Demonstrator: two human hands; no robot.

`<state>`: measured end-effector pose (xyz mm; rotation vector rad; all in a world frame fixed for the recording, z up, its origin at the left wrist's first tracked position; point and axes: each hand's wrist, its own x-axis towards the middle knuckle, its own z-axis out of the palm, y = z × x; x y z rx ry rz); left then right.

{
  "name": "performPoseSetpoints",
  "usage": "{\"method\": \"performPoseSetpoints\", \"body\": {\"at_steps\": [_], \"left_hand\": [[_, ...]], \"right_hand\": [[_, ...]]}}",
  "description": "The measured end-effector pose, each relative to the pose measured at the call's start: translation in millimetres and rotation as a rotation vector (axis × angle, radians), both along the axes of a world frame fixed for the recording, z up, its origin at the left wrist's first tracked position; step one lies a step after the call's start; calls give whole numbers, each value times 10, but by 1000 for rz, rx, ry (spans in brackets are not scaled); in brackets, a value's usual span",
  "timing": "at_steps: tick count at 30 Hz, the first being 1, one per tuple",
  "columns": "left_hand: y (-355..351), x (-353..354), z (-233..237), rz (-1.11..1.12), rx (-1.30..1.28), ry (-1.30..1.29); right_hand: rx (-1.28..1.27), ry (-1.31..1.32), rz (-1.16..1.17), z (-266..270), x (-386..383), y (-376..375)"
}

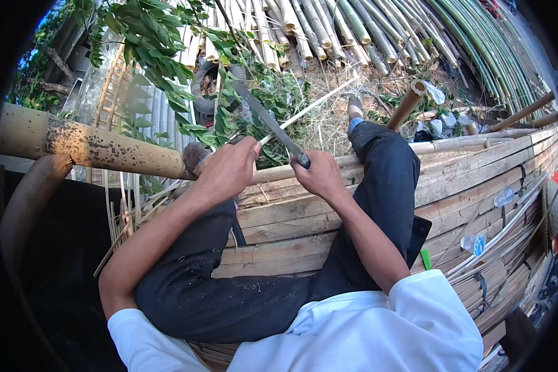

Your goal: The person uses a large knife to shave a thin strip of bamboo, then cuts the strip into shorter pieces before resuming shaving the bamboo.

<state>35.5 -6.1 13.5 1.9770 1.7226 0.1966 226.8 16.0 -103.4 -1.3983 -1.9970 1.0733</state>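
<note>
My right hand (321, 177) is wrapped around the dark handle of a machete (270, 121), whose long blade points up and to the left, away from me. My left hand (228, 166) is closed on a thin, pale bamboo strip (313, 107) that runs out to the upper right. Blade and strip cross in this view just beyond my left thumb. Under my left wrist, the end of a thick spotted bamboo pole (124, 152) comes in from the left.
I sit on stacked timber boards (279, 224). More thin strips (125, 208) hang at the left. Bamboo poles (347, 31) lie in rows at the back, behind leafy branches (144, 37) and a tyre (206, 87). A phone (419, 239) and plastic cups (473, 243) are at my right.
</note>
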Motion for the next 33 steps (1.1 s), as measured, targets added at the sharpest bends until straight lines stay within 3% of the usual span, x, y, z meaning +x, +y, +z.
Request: {"method": "performPoseSetpoints", "body": {"at_steps": [2,7,10,13,22,25,29,33], "left_hand": [[-27,-32,39,13,0,41],[-27,-86,-43,24,2,5],[-21,-102,-88,36,-27,-70],[-19,-50,-2,73,-99,-114],[-29,-27,-5,27,-89,48],[-61,-76,-34,13,-82,93],[-74,-68,-22,-5,-88,85],[-64,-87,-116,-45,-86,161]], "right_hand": [[-120,7,-179,-119,107,95],[-217,-28,-157,-55,126,88],[-115,70,12,143,-31,-63],[-90,138,29,174,-139,-113],[-35,32,3,-140,-52,-8],[-223,35,-160,-253,36,123],[-282,-26,-124,-174,100,133],[-130,-4,54,4,-91,-97]]}}
